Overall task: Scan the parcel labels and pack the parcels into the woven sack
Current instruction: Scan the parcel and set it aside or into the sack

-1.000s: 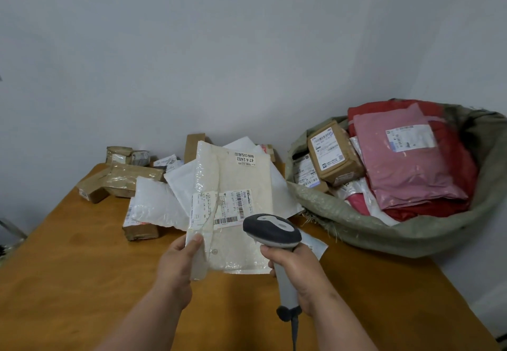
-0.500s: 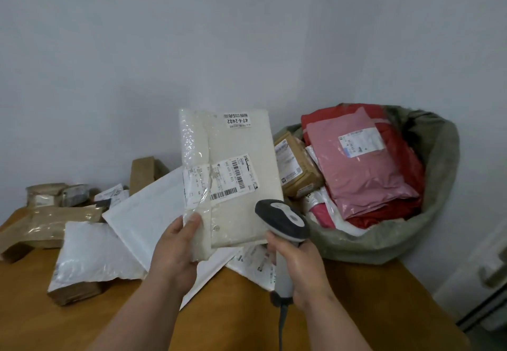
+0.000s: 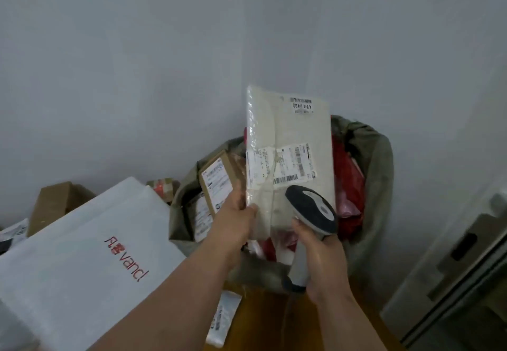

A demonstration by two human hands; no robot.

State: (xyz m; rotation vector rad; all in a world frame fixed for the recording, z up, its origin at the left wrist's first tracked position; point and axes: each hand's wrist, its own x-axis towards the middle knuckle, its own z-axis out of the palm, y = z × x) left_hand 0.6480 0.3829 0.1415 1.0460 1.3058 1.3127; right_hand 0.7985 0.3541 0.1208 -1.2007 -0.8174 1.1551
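My left hand [image 3: 236, 217] grips the lower left corner of a cream flat parcel [image 3: 299, 131] in clear wrap, held upright with its barcode label facing me. The parcel hangs in front of the open green woven sack [image 3: 380, 164]. My right hand [image 3: 318, 263] grips the handle of a grey barcode scanner [image 3: 312, 208], whose head sits just below the label. Inside the sack I see a brown labelled box [image 3: 216, 180] and red bags [image 3: 348, 177].
A large white mailer with red lettering [image 3: 90, 254] lies on the wooden table [image 3: 269, 320] at the left, with a brown carton [image 3: 55, 199] behind it. A small white labelled packet [image 3: 223, 317] lies near the table's front. A grey cabinet [image 3: 452, 274] stands at the right.
My left hand has carried the cream parcel to the right, from above the table pile to in front of the sack. The scanner stayed with it.
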